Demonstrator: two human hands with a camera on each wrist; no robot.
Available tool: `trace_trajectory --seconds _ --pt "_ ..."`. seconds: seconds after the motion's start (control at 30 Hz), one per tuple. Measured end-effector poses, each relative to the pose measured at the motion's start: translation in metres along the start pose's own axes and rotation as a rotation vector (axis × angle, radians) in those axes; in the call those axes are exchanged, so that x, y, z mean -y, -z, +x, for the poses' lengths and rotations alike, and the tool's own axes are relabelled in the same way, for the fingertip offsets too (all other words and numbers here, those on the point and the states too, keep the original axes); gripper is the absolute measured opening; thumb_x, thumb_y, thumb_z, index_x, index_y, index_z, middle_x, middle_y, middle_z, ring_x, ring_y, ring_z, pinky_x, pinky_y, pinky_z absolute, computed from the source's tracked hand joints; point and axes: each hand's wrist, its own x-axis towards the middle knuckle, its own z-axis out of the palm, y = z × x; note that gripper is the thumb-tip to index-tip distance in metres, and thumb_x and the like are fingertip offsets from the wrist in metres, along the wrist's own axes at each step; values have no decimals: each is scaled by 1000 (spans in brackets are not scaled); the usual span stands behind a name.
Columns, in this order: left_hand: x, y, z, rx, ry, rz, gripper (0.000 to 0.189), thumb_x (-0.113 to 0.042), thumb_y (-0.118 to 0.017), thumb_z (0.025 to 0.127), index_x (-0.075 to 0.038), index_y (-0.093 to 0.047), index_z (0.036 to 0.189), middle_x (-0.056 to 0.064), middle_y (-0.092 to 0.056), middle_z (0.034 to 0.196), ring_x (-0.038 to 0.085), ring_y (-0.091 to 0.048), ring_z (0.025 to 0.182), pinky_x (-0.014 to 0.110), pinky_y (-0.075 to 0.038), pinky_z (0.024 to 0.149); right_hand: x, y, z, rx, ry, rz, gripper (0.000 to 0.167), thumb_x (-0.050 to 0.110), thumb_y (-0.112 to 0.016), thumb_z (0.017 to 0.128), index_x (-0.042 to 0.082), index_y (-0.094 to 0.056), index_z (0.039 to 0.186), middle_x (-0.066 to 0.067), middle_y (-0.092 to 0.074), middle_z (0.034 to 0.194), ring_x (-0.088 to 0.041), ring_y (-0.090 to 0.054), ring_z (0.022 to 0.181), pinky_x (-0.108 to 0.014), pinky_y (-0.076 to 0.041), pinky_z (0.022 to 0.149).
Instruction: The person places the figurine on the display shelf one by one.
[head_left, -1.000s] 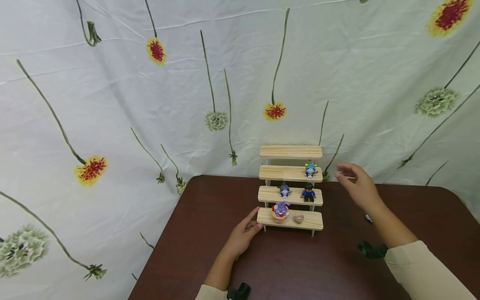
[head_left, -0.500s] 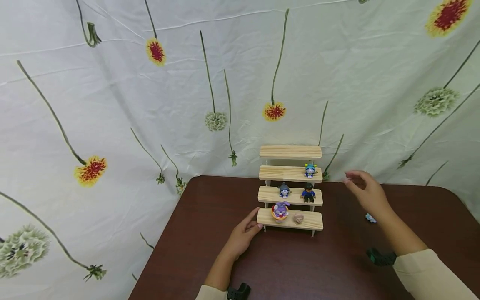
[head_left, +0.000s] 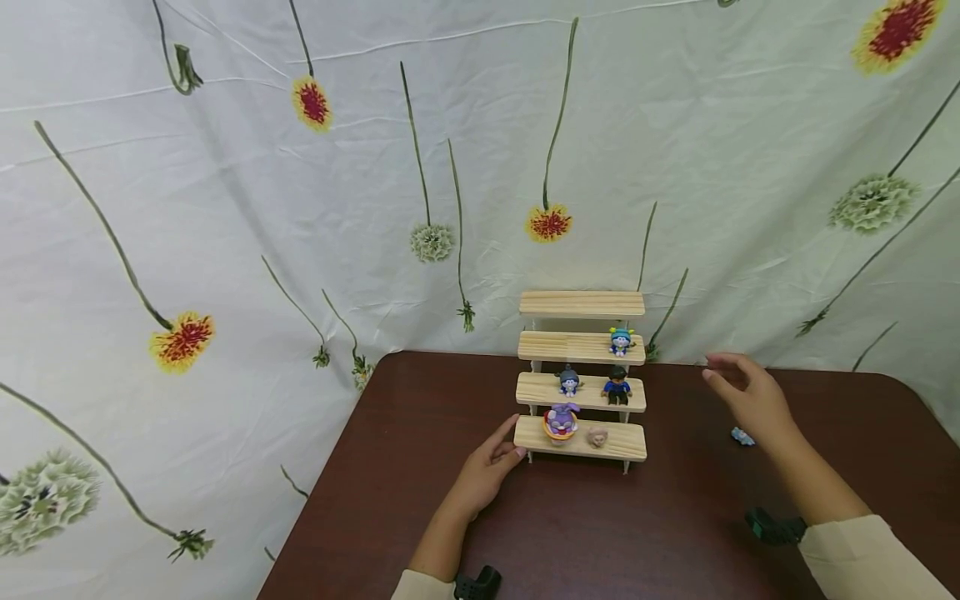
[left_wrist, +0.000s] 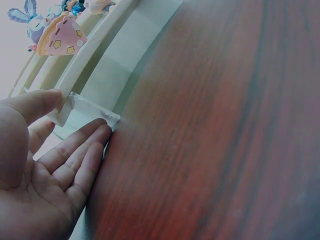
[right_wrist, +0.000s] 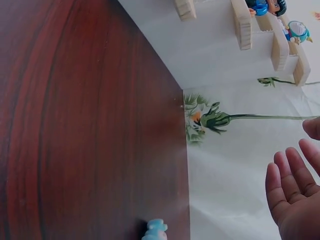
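A four-tier wooden display stand (head_left: 581, 304) rises at the back of the table. My left hand (head_left: 480, 479) pinches the left end of its lowest tier between thumb and index finger; the other fingers lie extended below, in the left wrist view. On that tier sit a purple rabbit figurine (head_left: 561, 419) and a small beige figurine (head_left: 597, 437). The second tier bears a grey-hatted figurine (head_left: 568, 382) and a blue-topped toy man (head_left: 617, 387). Higher up sits a teal-hatted figurine (head_left: 620, 341). My right hand (head_left: 753, 400), fingers loosely bent, holds nothing, right of the stand.
A small light-blue figurine (head_left: 742, 436) lies on the dark wooden table (head_left: 600, 533), just left of my right forearm. White flower-printed cloth (head_left: 480, 167) hangs close behind the stand and the table's back edge.
My right hand has moved away from the stand, rightward and slightly toward me, uncovering the light-blue figurine. My left hand and the figurines on the stand stay where they were.
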Motion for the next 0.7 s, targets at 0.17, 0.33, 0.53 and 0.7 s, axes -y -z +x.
trace_trajectory --seconds 0.17,0.33,0.53,0.7 --pt "0 0 0 -4 7 0 58 -41 -63 99 -45 -41 152 6 -73 118 17 -66 112 41 -48 99 -7 1 -4 -12 13 -13 53 46 -55 103 7 -57 138 -19 -62 132 26 -43 92 -15 -44 76" --pt "1 0 -1 -5 10 -12 58 -41 -63 100 -43 -41 153 5 -73 118 17 -66 112 43 -48 100 -15 1 -9 1 9 -21 52 45 -55 103 6 -57 138 -20 -61 133 26 -40 93 -12 -43 76" --pt "1 -1 -1 1 15 -19 58 -42 -63 100 -44 -40 153 5 -72 121 18 -66 115 48 -47 103 -23 0 -15 0 -23 -30 51 42 -55 104 6 -56 140 -20 -61 134 26 -38 94 -17 -42 77" --pt "2 0 -1 0 19 -21 58 -42 -63 99 -46 -40 152 6 -71 123 19 -65 116 49 -46 104 -29 2 -21 7 -43 -20 53 43 -55 104 6 -54 142 -20 -59 135 25 -38 95 -14 -44 72"
